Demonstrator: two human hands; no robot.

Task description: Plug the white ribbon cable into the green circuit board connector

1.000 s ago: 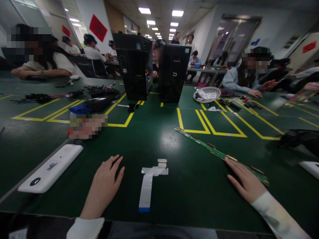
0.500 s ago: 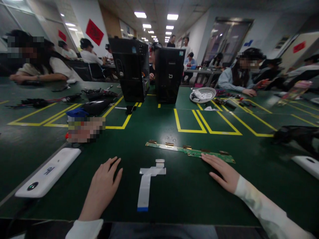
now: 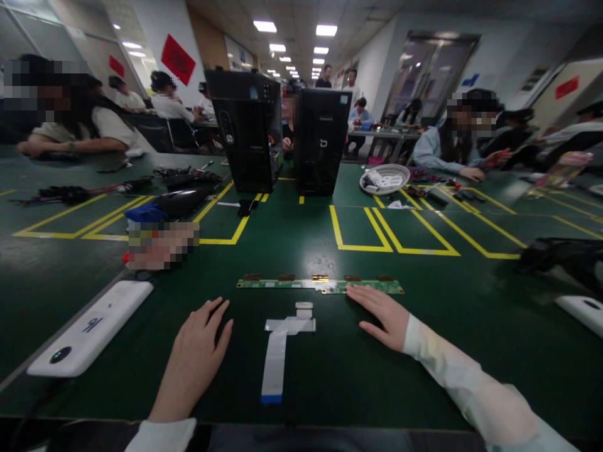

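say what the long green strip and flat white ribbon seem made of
Long green circuit-board strip: probably rigid laminate, glossy by its glint, coppery tabs along one edge. Flat white ribbon cable: likely plastic film, satin; its apparent fold suggests flexibility.

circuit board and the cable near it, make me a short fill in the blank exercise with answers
The right hand touches the long circuit board, which is mostly ____.
The white flat cable has a ____ strip at its near end.
The tape lines on the table are ____.

Missing words: green; blue; yellow.
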